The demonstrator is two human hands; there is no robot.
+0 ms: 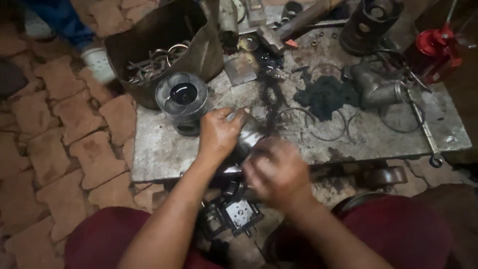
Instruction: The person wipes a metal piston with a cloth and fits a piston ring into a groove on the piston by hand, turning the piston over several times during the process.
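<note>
While left hand (219,134) fingers grip metal cylinder (247,135), right hand (278,172) blurred, grip unclear, at table edge (149,172).

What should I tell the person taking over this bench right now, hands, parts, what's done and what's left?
Left hand: wrapped around a shiny metal cylinder at the near edge of the metal bench, holding it steady.
Right hand: blurred, at the cylinder's near end; whether it grips anything cannot be told.
Nearby: a piston stands upright just behind the left hand; loose rings lie on the bench beside a dark rag; a hammer and a bin of scrap parts sit at the back.
Done: cylinder is in hand.
Left: the piston and rings are untouched on the bench.
</note>
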